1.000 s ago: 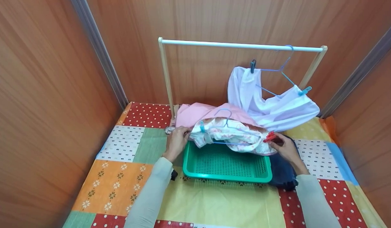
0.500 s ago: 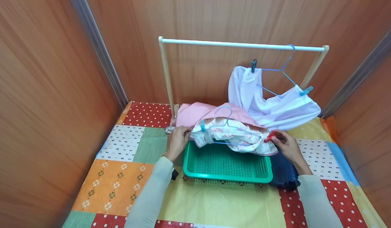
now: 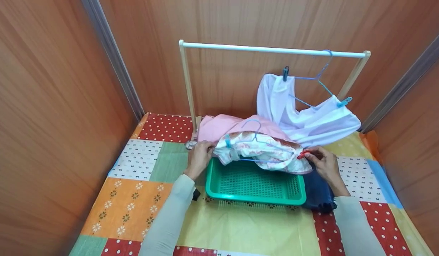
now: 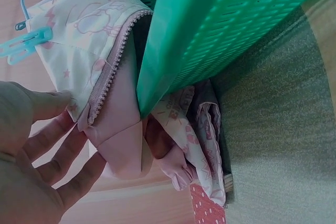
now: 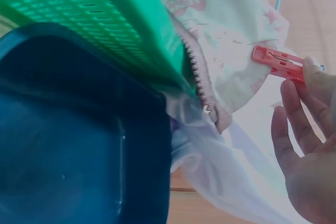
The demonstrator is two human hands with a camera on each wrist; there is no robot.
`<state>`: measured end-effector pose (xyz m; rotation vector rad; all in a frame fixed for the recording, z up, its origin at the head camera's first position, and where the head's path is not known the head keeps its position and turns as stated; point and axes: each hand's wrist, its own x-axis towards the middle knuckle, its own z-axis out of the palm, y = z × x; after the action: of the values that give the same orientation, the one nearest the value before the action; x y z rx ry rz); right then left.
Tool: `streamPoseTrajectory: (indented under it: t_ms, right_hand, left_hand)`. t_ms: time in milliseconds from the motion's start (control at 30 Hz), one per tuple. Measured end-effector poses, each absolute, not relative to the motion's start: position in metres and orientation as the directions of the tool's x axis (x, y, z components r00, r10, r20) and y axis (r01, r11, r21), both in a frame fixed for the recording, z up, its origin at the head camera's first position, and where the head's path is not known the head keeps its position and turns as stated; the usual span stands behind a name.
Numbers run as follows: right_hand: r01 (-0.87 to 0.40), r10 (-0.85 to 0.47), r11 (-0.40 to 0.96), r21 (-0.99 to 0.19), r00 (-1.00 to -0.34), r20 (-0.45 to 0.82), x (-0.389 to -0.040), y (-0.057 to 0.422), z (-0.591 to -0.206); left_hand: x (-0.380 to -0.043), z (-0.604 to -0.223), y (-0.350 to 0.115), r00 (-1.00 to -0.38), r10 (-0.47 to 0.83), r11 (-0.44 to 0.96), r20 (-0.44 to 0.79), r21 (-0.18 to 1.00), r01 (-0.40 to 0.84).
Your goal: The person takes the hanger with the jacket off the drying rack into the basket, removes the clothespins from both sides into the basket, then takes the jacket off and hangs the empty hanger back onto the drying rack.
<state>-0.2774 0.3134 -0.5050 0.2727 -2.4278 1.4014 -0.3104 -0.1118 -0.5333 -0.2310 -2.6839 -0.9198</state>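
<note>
A pink zip-up jacket (image 3: 226, 128) with a white printed lining (image 3: 273, 151) lies over the back of the green basket (image 3: 255, 202). A blue wire hanger (image 3: 255, 137) lies across the lining. At the garment's left side, a light blue clothespin (image 4: 25, 44) clips the cloth. My left hand (image 3: 199, 160) pinches the left corner beside the zipper (image 4: 111, 74), thumb on the lining. Between thumb and fingers, my right hand (image 3: 324, 164) pinches a red clothespin (image 5: 278, 63), whose tip sits over the right edge of the lining.
Behind stands a rack with a white bar (image 3: 241, 47). White cloth (image 3: 312, 124) hangs from it on another hanger, with a dark clothespin (image 3: 285, 73) and a blue one (image 3: 344, 102). A dark blue tub (image 5: 84, 145) stands right of the basket. Wooden panels surround the patchwork cloth (image 3: 134, 206).
The red clothespin has turned slightly and its handles look closer together at the lining's edge. My right hand has shifted a little to the right. The left hand keeps its hold.
</note>
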Motion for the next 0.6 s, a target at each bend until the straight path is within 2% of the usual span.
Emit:
streamPoseTrajectory:
  t_ms: [100,367,600]
  right_hand:
    - [-0.313,0.03,0.498,-0.809,-0.926,0.377,-0.275,0.314,-0.499]
    - [-0.276,0.14,0.326,-0.904,-0.932,0.335,-0.275,0.324,-0.494]
    - [-0.212,0.208,0.377,-0.902,-0.929,0.305,-0.279,0.342,-0.516]
  left_hand:
    - [-0.31,-0.532,-0.111,-0.944,0.059,0.776,0.324,0.58,0.247]
    - [-0.31,-0.532,-0.113,-0.944,0.064,0.784,0.324,0.569,0.248]
    - [-0.308,-0.532,-0.113,-0.944,0.076,0.776,0.32,0.576,0.258]
